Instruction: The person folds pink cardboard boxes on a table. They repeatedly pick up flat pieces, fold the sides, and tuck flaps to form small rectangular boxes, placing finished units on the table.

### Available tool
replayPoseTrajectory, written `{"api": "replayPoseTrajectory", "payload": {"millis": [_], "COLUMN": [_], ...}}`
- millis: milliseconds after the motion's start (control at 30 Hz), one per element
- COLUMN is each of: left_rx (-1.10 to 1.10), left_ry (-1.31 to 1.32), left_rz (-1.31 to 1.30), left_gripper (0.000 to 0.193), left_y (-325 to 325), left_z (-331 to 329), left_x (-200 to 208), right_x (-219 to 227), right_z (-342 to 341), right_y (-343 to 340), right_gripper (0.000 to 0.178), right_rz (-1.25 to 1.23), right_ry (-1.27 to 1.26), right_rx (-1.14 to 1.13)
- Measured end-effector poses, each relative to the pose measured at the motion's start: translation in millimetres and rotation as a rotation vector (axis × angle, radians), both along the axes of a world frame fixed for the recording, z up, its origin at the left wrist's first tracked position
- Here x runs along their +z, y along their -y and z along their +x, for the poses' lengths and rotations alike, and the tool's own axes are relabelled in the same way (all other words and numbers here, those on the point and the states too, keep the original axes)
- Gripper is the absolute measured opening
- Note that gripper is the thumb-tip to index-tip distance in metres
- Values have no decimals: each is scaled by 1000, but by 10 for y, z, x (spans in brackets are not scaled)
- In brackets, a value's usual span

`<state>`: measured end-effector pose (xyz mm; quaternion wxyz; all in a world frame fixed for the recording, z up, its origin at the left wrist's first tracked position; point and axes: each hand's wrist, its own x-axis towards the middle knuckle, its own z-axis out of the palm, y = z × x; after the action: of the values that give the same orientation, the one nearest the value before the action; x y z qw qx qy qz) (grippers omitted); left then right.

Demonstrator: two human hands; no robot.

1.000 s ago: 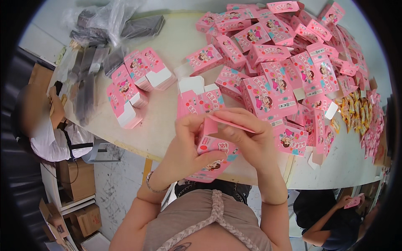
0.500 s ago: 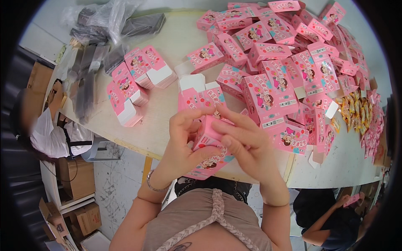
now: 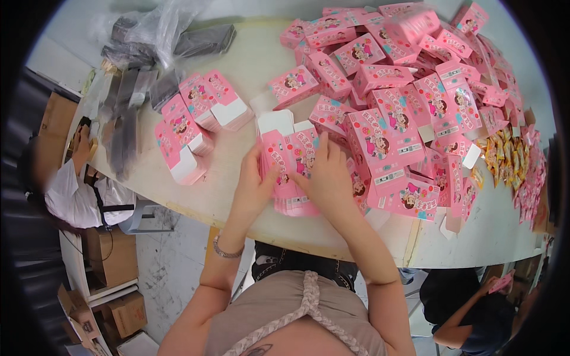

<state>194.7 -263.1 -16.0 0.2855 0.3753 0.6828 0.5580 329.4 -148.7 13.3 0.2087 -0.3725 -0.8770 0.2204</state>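
In front of me lies a stack of flat pink cartons (image 3: 288, 204) with white end flaps and cartoon prints. My left hand (image 3: 252, 184) is closed about the stack's left edge, its thumb on the top carton. My right hand (image 3: 326, 178) rests over the stack's right side, fingers stretched out and thumb apart on the top carton. Whether it grips that carton, I cannot tell. A blurred pink box (image 3: 415, 25) is in the air over the far part of a heap of pink boxes (image 3: 386, 139), away from both hands.
More flat carton stacks (image 3: 181, 133) lie left of my hands. Dark plastic-wrapped pieces (image 3: 124, 115) and clear plastic film (image 3: 166, 24) are at the far left. Yellow packets (image 3: 504, 157) and pink packets (image 3: 531, 184) are heaped right. People sit at left (image 3: 89, 196) and lower right (image 3: 469, 308).
The folded pink box that both hands held has left them; a blurred box now shows above the far heap. Both hands have moved down onto the flat carton stack.
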Motion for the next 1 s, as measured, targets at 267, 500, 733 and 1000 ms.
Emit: {"api": "replayPoseTrajectory", "payload": {"millis": [267, 500, 733, 1000], "left_rx": [194, 59, -95, -177], "left_ry": [307, 674, 398, -31], "left_rz": [145, 369, 269, 249], "left_gripper": [47, 34, 51, 73], "left_y": [-187, -283, -335, -178], "left_z": [63, 164, 327, 592], "left_x": [313, 622, 621, 789], "right_x": [321, 797, 703, 533], "right_z": [214, 501, 393, 339], "right_y": [35, 89, 91, 4], "right_gripper": [40, 28, 65, 59], "right_rz": [-114, -296, -314, -72], "right_ry": [-341, -366, -388, -750], "right_rx": [171, 435, 415, 221]}}
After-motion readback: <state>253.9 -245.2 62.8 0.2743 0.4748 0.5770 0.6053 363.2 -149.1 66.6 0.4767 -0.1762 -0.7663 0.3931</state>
